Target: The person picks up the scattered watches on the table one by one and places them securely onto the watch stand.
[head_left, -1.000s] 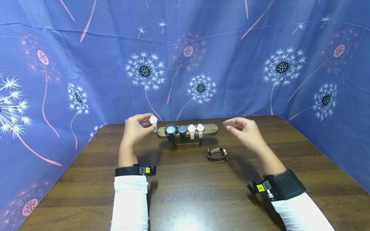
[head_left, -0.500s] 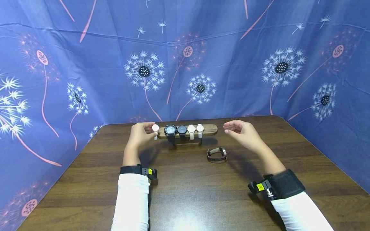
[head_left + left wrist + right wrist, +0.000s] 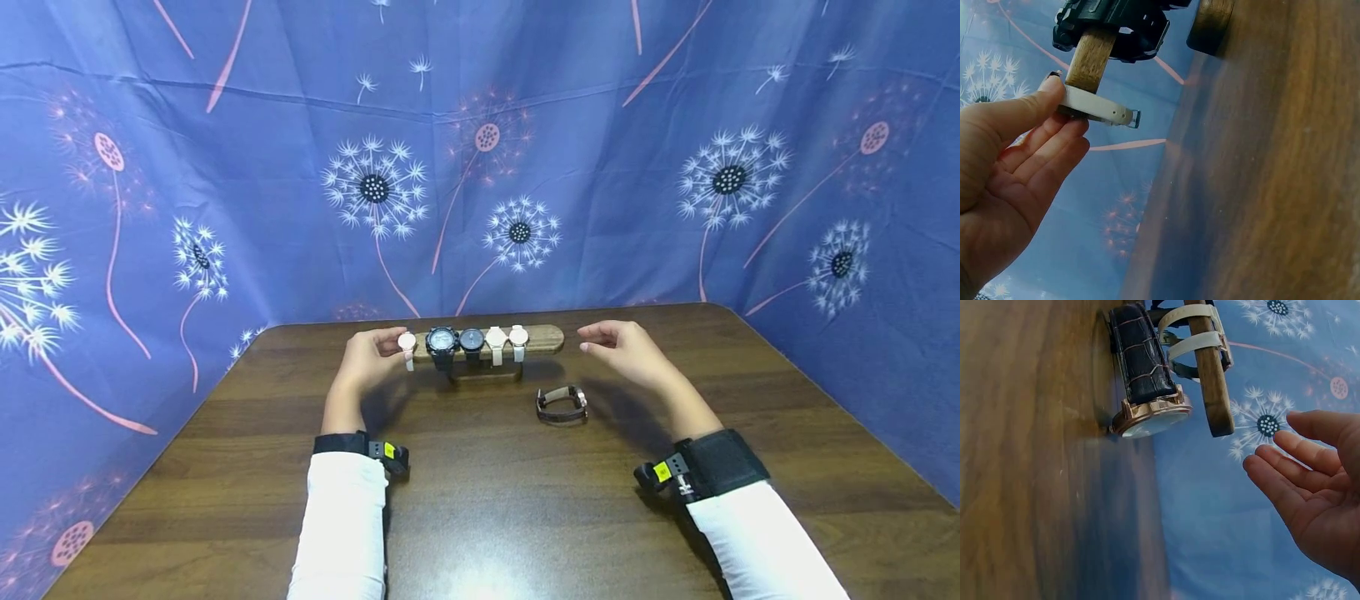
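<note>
At the left end of the wooden watch stand [image 3: 551, 337], my left hand [image 3: 364, 360] pinches a white-strapped wristwatch [image 3: 407, 342] between thumb and fingers. The left wrist view shows its pale strap [image 3: 1099, 106] around the bar's end, buckle hanging free. Beside it on the bar sit a chunky black watch [image 3: 441, 339], a smaller black watch [image 3: 472, 340] and two pale watches, one cream [image 3: 496, 338] and one white [image 3: 518, 336]. My right hand [image 3: 624, 347] hovers off the bar's right end, fingers loosely bent and holding nothing.
A wristwatch with a dark brown leather strap [image 3: 1141, 359] and rose-gold case lies on its side on the wooden table [image 3: 480, 500], in front of the stand's right half. Behind the table hangs a blue dandelion-print cloth [image 3: 600, 167].
My left hand has moved right and slightly down, bringing the white-strapped watch from beside the stand onto the bar's left end. The right hand has barely shifted.
</note>
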`<state>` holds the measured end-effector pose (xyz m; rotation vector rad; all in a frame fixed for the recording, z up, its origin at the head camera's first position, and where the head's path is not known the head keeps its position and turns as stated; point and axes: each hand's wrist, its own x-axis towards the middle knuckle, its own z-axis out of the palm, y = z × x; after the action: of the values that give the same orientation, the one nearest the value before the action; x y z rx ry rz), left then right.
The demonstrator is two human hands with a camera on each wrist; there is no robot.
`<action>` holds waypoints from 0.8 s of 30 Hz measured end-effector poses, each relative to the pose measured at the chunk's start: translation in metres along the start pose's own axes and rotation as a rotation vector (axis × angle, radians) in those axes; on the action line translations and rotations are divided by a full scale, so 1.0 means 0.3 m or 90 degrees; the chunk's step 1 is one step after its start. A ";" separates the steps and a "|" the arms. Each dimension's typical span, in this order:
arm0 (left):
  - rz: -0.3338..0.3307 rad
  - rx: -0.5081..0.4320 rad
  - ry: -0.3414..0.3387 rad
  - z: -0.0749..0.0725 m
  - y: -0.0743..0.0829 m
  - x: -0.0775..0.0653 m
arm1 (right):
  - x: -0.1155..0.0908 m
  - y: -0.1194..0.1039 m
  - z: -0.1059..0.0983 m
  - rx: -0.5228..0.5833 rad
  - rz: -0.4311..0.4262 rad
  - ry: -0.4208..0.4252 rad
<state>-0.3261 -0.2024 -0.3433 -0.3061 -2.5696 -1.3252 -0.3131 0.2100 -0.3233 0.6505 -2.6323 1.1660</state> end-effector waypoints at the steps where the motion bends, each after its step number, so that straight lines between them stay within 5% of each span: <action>1: -0.005 -0.004 -0.002 0.000 -0.002 -0.001 | 0.009 0.006 0.005 0.005 0.001 0.000; 24: -0.068 -0.161 -0.038 0.025 -0.038 0.002 | 0.062 0.053 0.108 0.101 0.087 -0.002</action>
<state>-0.3307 -0.2027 -0.3560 -0.2578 -2.4967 -1.7096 -0.3367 0.1897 -0.3492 0.5036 -2.6422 1.4243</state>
